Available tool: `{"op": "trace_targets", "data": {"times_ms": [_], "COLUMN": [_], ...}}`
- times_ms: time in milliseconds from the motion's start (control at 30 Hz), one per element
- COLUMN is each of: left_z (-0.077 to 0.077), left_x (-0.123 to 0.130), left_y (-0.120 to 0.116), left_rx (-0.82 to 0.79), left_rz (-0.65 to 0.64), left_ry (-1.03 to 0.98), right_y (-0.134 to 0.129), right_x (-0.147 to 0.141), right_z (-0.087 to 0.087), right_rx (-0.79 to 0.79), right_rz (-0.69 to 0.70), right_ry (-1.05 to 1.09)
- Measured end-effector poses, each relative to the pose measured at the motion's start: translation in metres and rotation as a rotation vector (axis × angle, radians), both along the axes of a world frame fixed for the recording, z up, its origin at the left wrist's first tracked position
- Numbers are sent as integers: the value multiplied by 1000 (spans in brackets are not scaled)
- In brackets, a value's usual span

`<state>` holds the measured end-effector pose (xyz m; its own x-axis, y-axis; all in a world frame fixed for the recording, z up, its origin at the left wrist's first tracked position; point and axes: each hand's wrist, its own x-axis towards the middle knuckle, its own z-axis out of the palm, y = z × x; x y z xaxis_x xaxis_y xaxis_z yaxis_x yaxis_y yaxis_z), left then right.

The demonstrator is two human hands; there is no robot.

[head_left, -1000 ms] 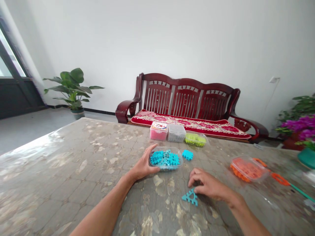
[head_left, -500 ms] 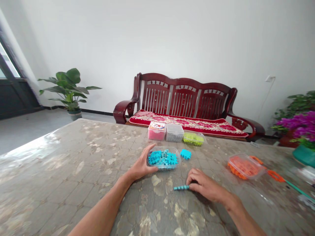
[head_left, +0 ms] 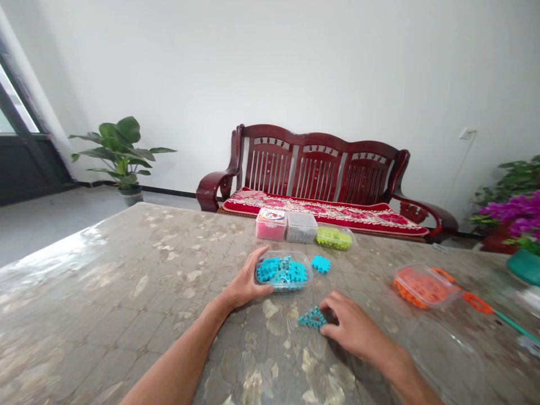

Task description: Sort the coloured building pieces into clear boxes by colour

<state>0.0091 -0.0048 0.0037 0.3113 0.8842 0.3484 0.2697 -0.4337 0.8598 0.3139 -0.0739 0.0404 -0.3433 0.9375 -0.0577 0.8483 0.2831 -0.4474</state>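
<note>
My left hand (head_left: 248, 281) is curved round the left side of a clear plastic box (head_left: 310, 275), thumb at its near edge and fingers at the far one. Blue toothed pieces (head_left: 282, 270) fill the box. My right hand (head_left: 343, 320) has thumb and fingertips on the right end of a teal toothed piece (head_left: 311, 318), which shows its openwork face just above the table. One loose blue piece (head_left: 321, 264) lies right of the box.
Beyond the box stand a pink-filled box (head_left: 270, 226), a grey-filled box (head_left: 301, 228) and a tub of yellow-green pieces (head_left: 334, 238). At the right are a tub of orange pieces (head_left: 424, 286) and a transparent lid (head_left: 447, 351) on the patterned table (head_left: 169, 292).
The teal piece in my right hand has turned from edge-on to showing its face, and the fingers have spread a little. My left hand still grips the box.
</note>
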Motion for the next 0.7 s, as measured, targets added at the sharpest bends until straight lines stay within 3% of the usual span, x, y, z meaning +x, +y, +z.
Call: {"op": "trace_targets", "data": {"times_ms": [200,367,467,600,700], "left_z": [-3,0,2,3,1], "left_x": [0,1,2,2,2], "left_y": [1,0,-1,-1,-1], "left_rx": [15,11,2,12,17], "left_rz": [2,3,5,15,6], "left_ry": [-6,-11,-10,-7,-2], "right_y": [-8,-2,14,52,80], "right_x": [-7,-9,-11,-18,-27], "right_z": [0,6,17,35,44], "right_rx": [71,7,12,96,9], "right_rz": [11,-8,-54,-46,31], "right_ry": [-148,44,147,72,7]}}
